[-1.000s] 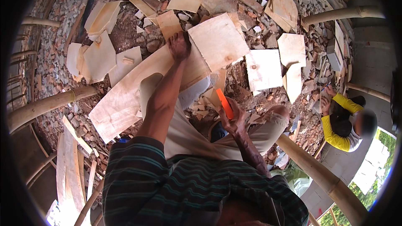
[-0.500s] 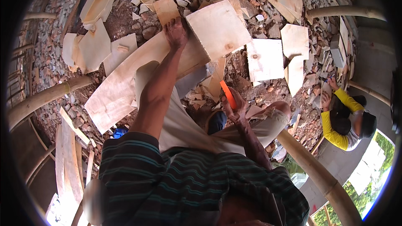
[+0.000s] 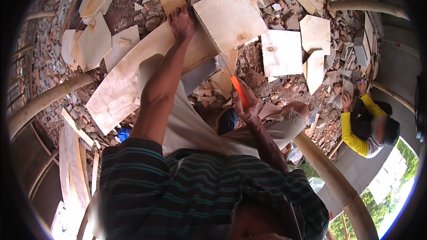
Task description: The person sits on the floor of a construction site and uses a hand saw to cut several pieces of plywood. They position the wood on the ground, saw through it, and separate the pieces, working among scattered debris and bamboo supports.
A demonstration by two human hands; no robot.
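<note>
My left hand (image 3: 181, 23) lies with fingers spread on a long pale wooden board (image 3: 118, 82), close to a jagged line that crosses it. My right hand (image 3: 247, 103) is closed around the orange handle of a handsaw (image 3: 239, 90). From the handle its thin blade runs up to the near end of that line; how much of the blade lies along the line I cannot tell. Beyond the line is a squarish wood panel (image 3: 229, 18). The long board rests across my left leg.
Cut wood pieces, including a bright square panel (image 3: 281, 54), lie among broken brick rubble. A bamboo pole (image 3: 331, 175) slants at my right, another (image 3: 49, 98) at my left. To the right, a person in yellow sleeves (image 3: 353, 134) handles a small piece.
The whole scene sits slightly higher in the picture. Saw and board keep nearly the same relation, and my left hand stays on the board. The other person's hands have moved apart.
</note>
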